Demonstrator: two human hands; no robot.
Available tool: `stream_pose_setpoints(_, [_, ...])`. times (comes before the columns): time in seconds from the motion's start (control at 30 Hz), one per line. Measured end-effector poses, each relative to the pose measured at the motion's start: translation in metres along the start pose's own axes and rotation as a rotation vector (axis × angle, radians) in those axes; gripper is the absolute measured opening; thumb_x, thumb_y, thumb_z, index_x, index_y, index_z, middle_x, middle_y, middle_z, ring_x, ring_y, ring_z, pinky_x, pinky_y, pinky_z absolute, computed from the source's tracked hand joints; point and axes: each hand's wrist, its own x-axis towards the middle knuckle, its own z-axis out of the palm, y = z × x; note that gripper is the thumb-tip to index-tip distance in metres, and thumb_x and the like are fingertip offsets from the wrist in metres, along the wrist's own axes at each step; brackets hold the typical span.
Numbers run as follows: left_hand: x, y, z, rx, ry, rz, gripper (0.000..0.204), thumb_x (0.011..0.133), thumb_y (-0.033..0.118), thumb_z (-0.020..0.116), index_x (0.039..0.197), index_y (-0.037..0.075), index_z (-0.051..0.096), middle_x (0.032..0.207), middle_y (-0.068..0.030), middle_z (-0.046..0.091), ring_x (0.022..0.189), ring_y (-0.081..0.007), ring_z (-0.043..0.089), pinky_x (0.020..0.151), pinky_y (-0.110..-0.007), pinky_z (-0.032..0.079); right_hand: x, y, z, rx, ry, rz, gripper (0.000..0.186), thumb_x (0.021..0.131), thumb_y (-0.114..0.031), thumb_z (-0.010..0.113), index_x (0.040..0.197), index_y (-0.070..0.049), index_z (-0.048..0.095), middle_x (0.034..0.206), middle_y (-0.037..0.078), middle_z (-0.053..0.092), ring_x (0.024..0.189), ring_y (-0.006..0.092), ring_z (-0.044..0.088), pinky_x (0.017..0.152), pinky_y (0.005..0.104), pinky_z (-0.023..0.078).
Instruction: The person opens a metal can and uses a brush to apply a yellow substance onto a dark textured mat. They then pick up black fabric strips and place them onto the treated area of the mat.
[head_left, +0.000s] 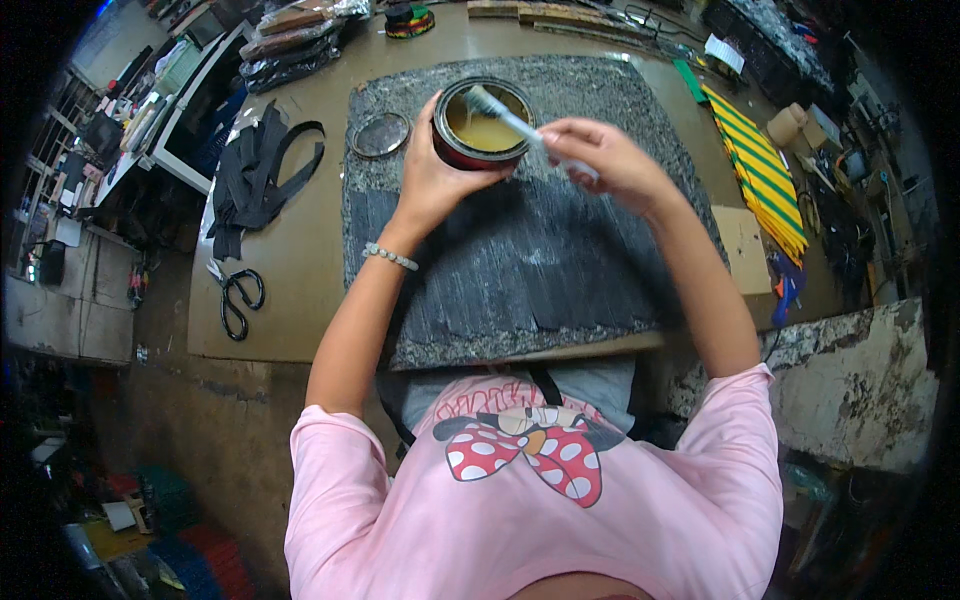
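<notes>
My left hand (440,180) is wrapped round a round metal can (470,158), tilted so its open mouth faces me. A yellowish liquid (487,133) shows inside. In my closed right hand (603,158) is the pale handle of a brush (515,122), whose bristles are in the can's mouth near the far rim. Beside the can, to its left, lies a round metal lid (380,134). Under both hands, dark strips (510,260) are laid side by side on a speckled grey stone slab (600,85).
Black-handled scissors (237,300) and a heap of black straps (255,170) lie on the table to the left. Yellow-and-green striped material (755,165) and a blue tool (787,290) are at the right. Plastic-wrapped bundles (295,45) sit at the far left.
</notes>
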Motion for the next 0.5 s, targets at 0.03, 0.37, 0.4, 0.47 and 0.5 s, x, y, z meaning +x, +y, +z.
stream_pose_setpoints(0.03, [-0.004, 0.003, -0.002, 0.03, -0.009, 0.025, 0.109, 0.051, 0.027, 0.093, 0.138, -0.003, 0.034, 0.129, -0.0182, 0.051, 0.12, -0.0275, 0.051, 0.103, -0.036, 0.04, -0.009, 0.01, 0.011, 0.122, -0.129, 0.068, 0.031, 0.092, -0.036, 0.062, 0.111, -0.011, 0.063, 0.08, -0.003, 0.06, 0.053, 0.0012, 0.038, 0.045, 0.0187, 0.029])
stream_pose_setpoints(0.37, [-0.086, 0.054, -0.084, -0.181, 0.151, -0.209, 0.088, 0.059, 0.006, 0.089, 0.131, -0.001, 0.039, 0.123, -0.0148, 0.054, 0.113, -0.0247, 0.056, 0.1, -0.037, 0.044, -0.131, 0.039, -0.055, -0.276, -0.05, -0.209, 0.022, 0.09, -0.02, 0.064, 0.104, -0.004, 0.07, 0.09, 0.003, 0.066, 0.08, 0.0095, 0.058, 0.068, 0.0223, 0.043])
stream_pose_setpoints(0.4, [-0.096, 0.057, -0.094, -0.192, 0.228, -0.299, 0.083, 0.06, 0.005, 0.087, 0.129, -0.001, 0.041, 0.123, -0.0139, 0.054, 0.113, -0.0239, 0.055, 0.1, -0.036, 0.043, -0.136, 0.044, -0.054, -0.476, -0.016, -0.126, 0.018, 0.089, -0.016, 0.064, 0.101, -0.004, 0.071, 0.091, 0.002, 0.068, 0.086, 0.0108, 0.061, 0.073, 0.024, 0.044])
stream_pose_setpoints(0.47, [-0.122, 0.062, -0.108, -0.261, 0.358, -0.345, 0.063, 0.077, 0.001, 0.073, 0.131, -0.004, 0.04, 0.126, -0.0155, 0.053, 0.115, -0.0261, 0.055, 0.1, -0.04, 0.042, -0.136, 0.057, -0.047, -0.646, -0.001, -0.189, 0.019, 0.088, -0.017, 0.064, 0.101, -0.005, 0.071, 0.091, 0.007, 0.069, 0.086, 0.0165, 0.063, 0.076, 0.0288, 0.047])
stream_pose_setpoints(0.5, [-0.134, 0.063, -0.113, -0.339, 0.432, -0.373, 0.063, 0.08, 0.006, 0.071, 0.133, -0.003, 0.038, 0.127, -0.0154, 0.052, 0.116, -0.0269, 0.054, 0.101, -0.041, 0.042, -0.133, 0.062, -0.042, -0.707, 0.013, -0.148, 0.019, 0.087, -0.017, 0.065, 0.101, -0.006, 0.071, 0.091, 0.009, 0.069, 0.085, 0.018, 0.064, 0.076, 0.0299, 0.048])
